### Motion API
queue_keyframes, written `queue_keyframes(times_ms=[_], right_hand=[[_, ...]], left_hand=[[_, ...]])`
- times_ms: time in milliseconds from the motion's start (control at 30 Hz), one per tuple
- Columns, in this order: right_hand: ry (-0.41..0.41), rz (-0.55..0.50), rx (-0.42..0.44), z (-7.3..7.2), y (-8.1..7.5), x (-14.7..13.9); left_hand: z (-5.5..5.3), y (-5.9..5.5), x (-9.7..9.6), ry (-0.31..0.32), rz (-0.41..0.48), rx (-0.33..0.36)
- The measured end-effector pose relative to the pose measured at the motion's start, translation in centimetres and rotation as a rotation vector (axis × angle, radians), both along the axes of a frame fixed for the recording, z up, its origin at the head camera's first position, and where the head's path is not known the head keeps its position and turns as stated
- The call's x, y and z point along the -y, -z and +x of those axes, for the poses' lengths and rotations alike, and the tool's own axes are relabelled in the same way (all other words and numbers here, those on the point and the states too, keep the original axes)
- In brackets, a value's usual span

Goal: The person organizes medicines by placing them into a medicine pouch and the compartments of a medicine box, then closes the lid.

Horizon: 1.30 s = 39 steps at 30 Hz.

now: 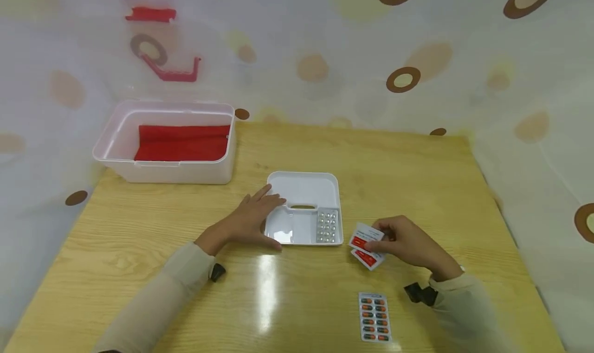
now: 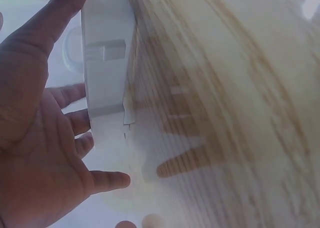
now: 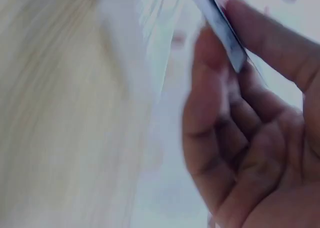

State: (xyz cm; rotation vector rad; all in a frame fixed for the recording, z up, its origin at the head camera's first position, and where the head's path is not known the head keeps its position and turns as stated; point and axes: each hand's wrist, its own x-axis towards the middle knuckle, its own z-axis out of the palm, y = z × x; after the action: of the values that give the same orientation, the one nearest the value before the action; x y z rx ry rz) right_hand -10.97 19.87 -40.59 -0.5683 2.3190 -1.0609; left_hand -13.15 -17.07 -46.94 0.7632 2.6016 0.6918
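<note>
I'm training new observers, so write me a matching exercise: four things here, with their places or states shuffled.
Things:
1. left hand
2. right hand
3. silver blister pack
4. capsule pack

Places or states:
A. inside the white tray
B. flat on the table
C. at the tray's left side
D. pinching a red-and-white packet

Pairs: 1-C, 2-D, 3-A, 4-B

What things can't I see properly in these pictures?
- Head view: the upper red-and-white square packet's small print is too tiny to read, and the right hand covers part.
- Head view: a red cloth hides the floor beneath it in the white plastic box.
- Left wrist view: the white plastic tray's wall hides its inside.
- Right wrist view: the packet is blurred and cut off by the top edge.
</note>
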Motion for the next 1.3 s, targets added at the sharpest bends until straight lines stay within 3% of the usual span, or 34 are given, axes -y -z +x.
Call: queue_keyframes(times_ms=[133, 300, 500, 633, 867, 1100, 1300], right_hand=[[-0.026, -0.049, -0.094, -2.7, 0.6, 6.0], [-0.055, -0.009, -0.118, -5.5, 2.0, 11.7], [-0.1, 0.196, -0.183, -5.8, 2.1, 15.2], [-0.157, 0.297, -0.273, -5.2, 2.3, 16.3], [-0.266, 0.273, -0.354, -4.9, 2.5, 16.1], [-0.289, 0.302, -0.416, -4.6, 2.1, 15.2], [-0.353, 0.276, -0.482, -4.1, 2.8, 14.8]], left_hand=[[-0.2, 0.3, -0.7, 0.006, 0.018, 0.031], [-0.2, 0.3, -1.4, 0.002, 0.055, 0.067], [-0.7, 0.1, -1.6, 0.0, 0.077, 0.031], [-1.0, 0.0, -1.2, -0.009, 0.097, 0.029], [-1.1, -0.3, -0.8, -0.008, 0.121, 0.018], [-1.0, -0.4, -0.8, -0.011, 0.115, 0.003], [-0.9, -0.3, -0.9, -0.003, 0.117, 0.014]])
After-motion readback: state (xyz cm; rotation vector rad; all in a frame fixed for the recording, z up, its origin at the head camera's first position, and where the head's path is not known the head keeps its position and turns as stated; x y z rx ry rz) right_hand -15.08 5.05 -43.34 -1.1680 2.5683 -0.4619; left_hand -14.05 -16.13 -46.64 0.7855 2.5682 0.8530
